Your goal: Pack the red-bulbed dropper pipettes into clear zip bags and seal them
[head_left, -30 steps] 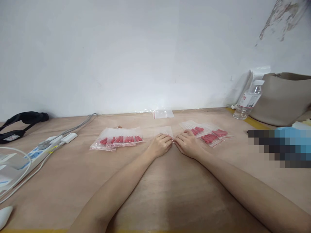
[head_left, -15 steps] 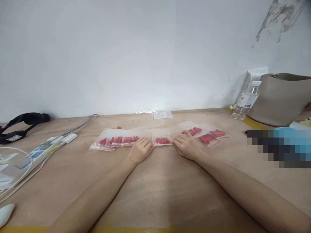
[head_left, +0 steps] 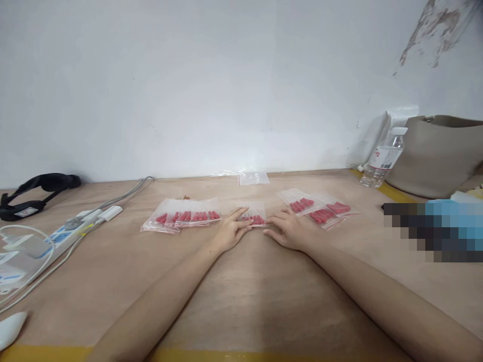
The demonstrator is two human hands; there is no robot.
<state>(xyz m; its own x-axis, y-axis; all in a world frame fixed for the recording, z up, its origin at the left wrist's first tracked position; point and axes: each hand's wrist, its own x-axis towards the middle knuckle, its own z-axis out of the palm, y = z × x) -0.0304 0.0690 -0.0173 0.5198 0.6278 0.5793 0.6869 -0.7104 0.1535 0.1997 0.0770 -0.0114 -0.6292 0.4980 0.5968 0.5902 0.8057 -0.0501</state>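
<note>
A small clear zip bag with several red pieces (head_left: 255, 215) lies flat on the wooden table (head_left: 245, 301) in front of me. My left hand (head_left: 231, 231) rests on the bag's left part with its fingers spread across it. My right hand (head_left: 287, 230) lies flat just right of the bag, fingertips touching its lower right edge. Neither hand grips anything. A row of filled bags (head_left: 183, 217) lies to the left, and another group of filled bags (head_left: 319, 207) to the right.
An empty clear bag (head_left: 253, 177) lies near the wall. A power strip with cables (head_left: 64, 229) and a black strap (head_left: 35, 191) sit at the left. A water bottle (head_left: 382, 158) and a beige bag (head_left: 439, 153) stand at the right. A white object (head_left: 10, 329) lies at the near left.
My left hand has moved right from the bag's left edge onto the bag and spread its fingers. My right hand has stayed at the bag's right edge and flattened.
</note>
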